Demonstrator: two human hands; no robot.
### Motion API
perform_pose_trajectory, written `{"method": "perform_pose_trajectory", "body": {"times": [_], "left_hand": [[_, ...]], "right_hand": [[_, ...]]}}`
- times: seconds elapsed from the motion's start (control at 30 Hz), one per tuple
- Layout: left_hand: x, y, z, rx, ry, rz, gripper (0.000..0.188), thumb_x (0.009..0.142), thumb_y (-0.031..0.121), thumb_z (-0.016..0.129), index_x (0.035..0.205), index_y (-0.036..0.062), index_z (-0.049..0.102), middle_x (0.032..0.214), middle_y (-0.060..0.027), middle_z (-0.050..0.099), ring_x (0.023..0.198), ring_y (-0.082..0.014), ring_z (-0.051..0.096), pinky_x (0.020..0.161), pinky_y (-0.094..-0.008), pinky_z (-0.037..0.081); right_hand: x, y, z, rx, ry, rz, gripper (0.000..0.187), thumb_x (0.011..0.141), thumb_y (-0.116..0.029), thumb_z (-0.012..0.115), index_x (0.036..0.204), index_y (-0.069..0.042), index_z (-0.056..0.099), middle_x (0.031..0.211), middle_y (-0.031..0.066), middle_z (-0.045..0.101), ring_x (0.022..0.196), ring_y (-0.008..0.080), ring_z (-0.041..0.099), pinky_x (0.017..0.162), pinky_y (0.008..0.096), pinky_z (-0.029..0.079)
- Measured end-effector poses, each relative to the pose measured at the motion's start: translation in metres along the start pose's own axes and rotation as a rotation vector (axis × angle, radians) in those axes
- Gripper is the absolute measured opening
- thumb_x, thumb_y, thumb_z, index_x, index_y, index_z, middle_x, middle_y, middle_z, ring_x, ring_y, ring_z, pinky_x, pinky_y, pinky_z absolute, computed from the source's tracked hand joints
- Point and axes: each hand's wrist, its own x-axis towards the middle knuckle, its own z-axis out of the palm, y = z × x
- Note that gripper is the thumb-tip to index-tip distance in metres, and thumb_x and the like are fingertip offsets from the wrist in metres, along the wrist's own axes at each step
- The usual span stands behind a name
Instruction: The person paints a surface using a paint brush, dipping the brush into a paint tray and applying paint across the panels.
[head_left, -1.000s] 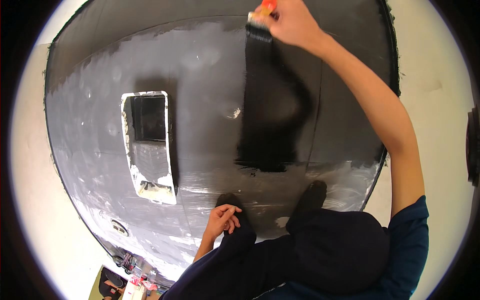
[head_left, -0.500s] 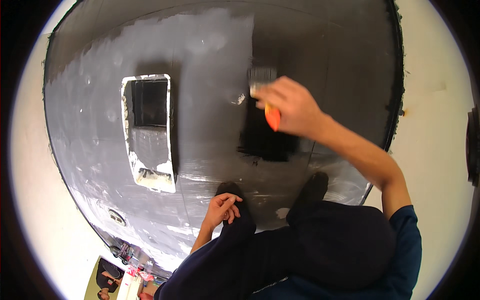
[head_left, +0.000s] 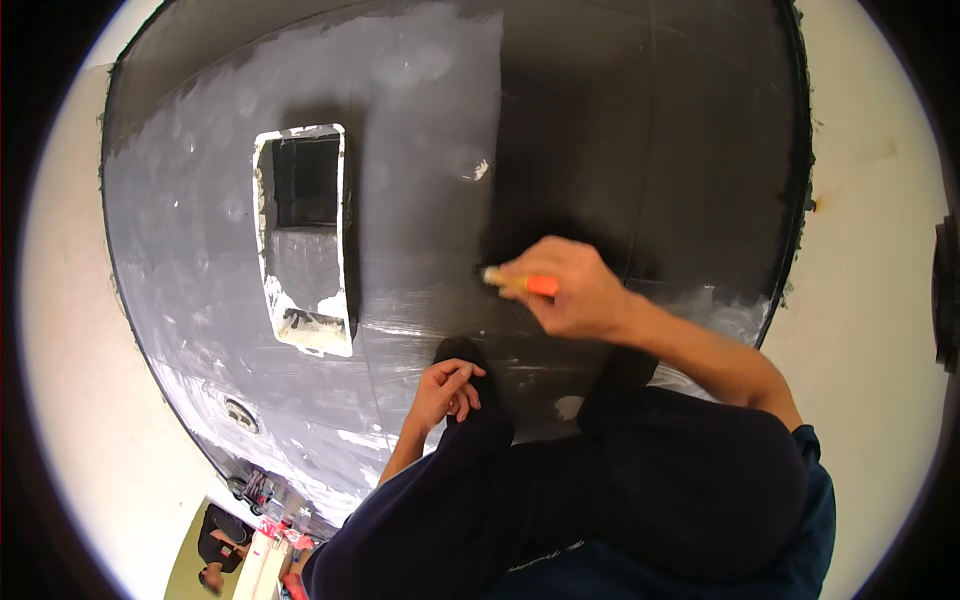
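Head view, the only one: the right hand (head_left: 575, 290) has its fingers clamped round the orange handle of a brush (head_left: 541, 286), which lies nearly level over the floor (head_left: 420, 230), its pale end toward the left. The bristles are lost against the dark ground, so I cannot tell whether they touch it. The brush is at the lower end of a black band (head_left: 570, 130), close to the band's straight left edge, with plain grey floor on the other side.

The left hand (head_left: 450, 392) rests by the left knee, its fingers loosely curled and a little apart, with nothing in them. Left of the band, well apart from the brush, lies the tray (head_left: 325, 340), white-rimmed and smeared, with a dark well at its far end. Both feet are on the floor just below the brush.

The step in hand looks to be spreading black paint along the band and squaring up its near end. Grey floor to the left and a streaky strip near the feet appear not yet covered. From here, the next move seems to call for a light, even stroke that keeps the left edge straight, or a reach across to the tray if the bristles have run dry; their load does not show.
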Motion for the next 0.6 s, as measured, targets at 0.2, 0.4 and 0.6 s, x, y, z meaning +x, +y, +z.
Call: {"method": "perform_pose_trajectory", "body": {"times": [0.2,0.4,0.6], "left_hand": [[0.0,-0.001,0.001,0.0,-0.004,0.036,0.031,0.111,0.026,0.055,0.113,-0.0011,0.069,0.07,-0.0155,0.072,0.04,-0.0129,0.058,0.037,-0.0201,0.032],[0.0,-0.003,0.001,-0.003,0.004,0.051,0.032,0.111,0.027,0.055,0.113,-0.0009,0.069,0.069,-0.0155,0.071,0.04,-0.013,0.058,0.037,-0.0206,0.032],[0.0,-0.004,-0.003,0.013,-0.007,0.048,0.032,0.111,0.028,0.055,0.113,-0.0008,0.069,0.07,-0.016,0.072,0.04,-0.0132,0.058,0.036,-0.0204,0.032]], "right_hand": [[0.053,0.034,-0.031,-0.132,0.054,0.062,0.017,0.085,-0.008,0.081,0.101,-0.006,0.079,0.096,0.0097,0.077,0.085,0.0286,0.072,0.076,0.037,0.059],[0.087,0.044,-0.065,-0.47,0.307,-0.247,0.025,0.083,-0.008,0.079,0.108,-0.008,0.075,0.1,0.0076,0.074,0.094,0.0287,0.069,0.081,0.0378,0.058],[0.008,0.033,-0.014,-0.525,0.073,-0.251,0.034,0.077,-0.01,0.079,0.109,-0.001,0.071,0.1,0.0101,0.07,0.089,0.0293,0.066,0.081,0.0406,0.054]]}}
